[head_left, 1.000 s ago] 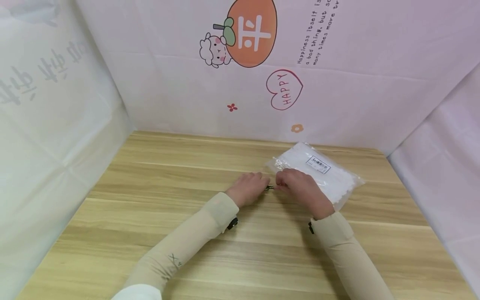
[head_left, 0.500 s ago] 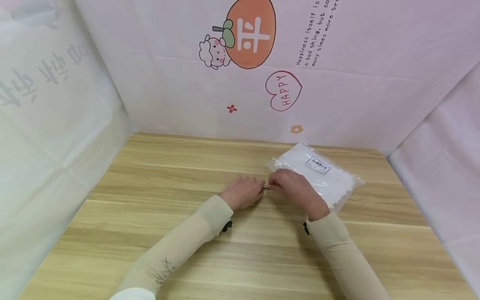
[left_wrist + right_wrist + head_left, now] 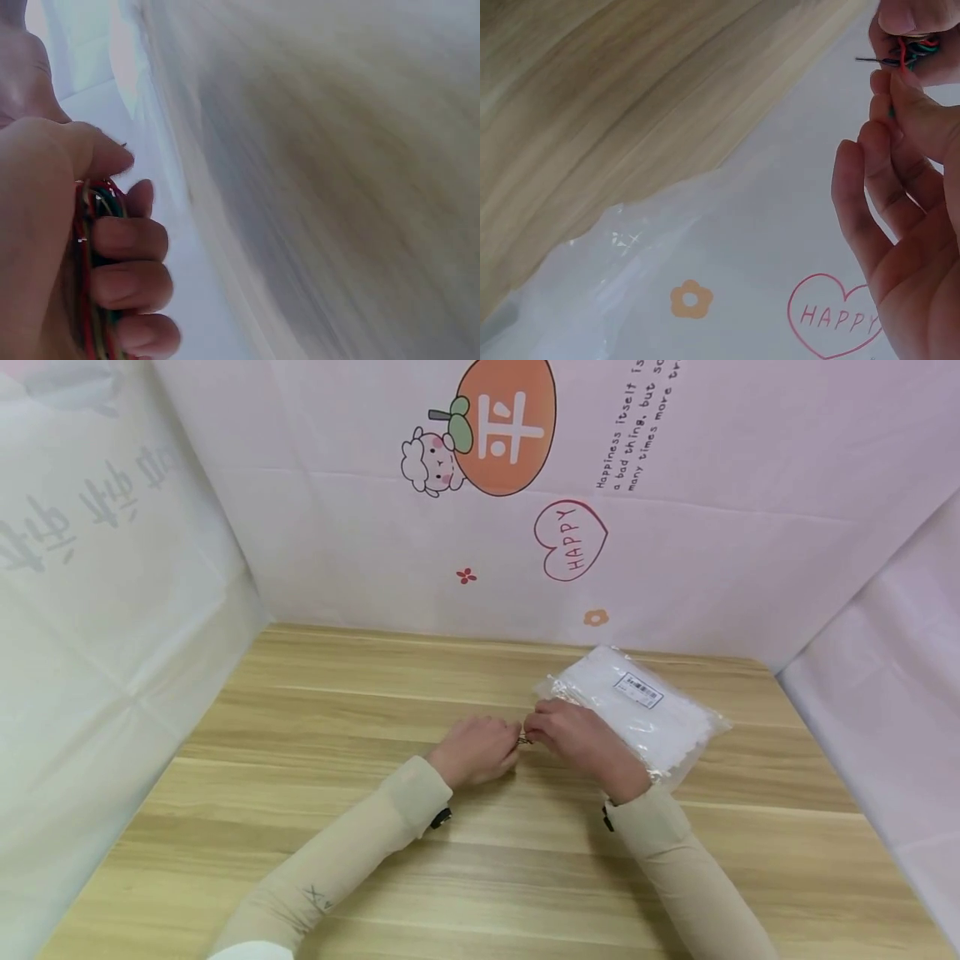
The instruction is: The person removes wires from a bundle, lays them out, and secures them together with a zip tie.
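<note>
A bundle of thin red, green and dark wires (image 3: 97,201) lies in my left hand (image 3: 476,750), whose fingers curl round it. My right hand (image 3: 581,737) is right up against the left one. In the right wrist view, its thumb and forefinger pinch the wires, with a bit of green showing between the fingertips; the other fingers of that hand are loosely bent. One dark wire end sticks out sideways from the bundle (image 3: 915,51). From the head view only a short piece of wire shows between the hands, most of it hidden by the fingers.
A clear plastic bag (image 3: 660,727) with white contents and a barcode label (image 3: 638,689) lies behind and partly under the right forearm's line of view. The wood-grain table (image 3: 315,760) ends at a white printed cloth (image 3: 360,560); cloth also hangs at both sides.
Both hands have shifted a little to the left and stand closer together, the wires still between them. Less wire shows in the gap now. The bag has stayed put.
</note>
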Available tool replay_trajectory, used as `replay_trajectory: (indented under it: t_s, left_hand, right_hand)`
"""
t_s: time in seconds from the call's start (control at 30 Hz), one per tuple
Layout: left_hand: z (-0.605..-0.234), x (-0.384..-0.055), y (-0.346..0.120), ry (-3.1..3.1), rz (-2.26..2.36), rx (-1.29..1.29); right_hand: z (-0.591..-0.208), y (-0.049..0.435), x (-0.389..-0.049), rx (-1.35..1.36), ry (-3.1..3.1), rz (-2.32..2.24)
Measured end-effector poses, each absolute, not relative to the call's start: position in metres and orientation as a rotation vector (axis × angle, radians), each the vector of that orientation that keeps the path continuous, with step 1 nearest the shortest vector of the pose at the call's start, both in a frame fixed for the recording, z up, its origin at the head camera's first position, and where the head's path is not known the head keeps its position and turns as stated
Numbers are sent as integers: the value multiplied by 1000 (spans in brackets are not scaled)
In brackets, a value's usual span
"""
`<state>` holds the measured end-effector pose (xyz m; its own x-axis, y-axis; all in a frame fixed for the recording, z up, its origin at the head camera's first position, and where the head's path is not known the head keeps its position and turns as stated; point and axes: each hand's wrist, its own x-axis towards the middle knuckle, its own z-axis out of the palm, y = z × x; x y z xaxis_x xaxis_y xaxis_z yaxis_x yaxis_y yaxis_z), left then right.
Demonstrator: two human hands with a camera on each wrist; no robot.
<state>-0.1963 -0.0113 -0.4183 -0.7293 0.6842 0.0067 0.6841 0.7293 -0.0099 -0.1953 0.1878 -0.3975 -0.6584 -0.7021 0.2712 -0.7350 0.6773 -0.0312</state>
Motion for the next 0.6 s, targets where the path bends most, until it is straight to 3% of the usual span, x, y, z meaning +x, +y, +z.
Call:
replay_trajectory:
  t_s: [0.6]
  left_hand:
    - [-416,-194,-37,-2687,10,-1351]
  right_hand:
    - [-403,180,-190,1378,-2378,100]
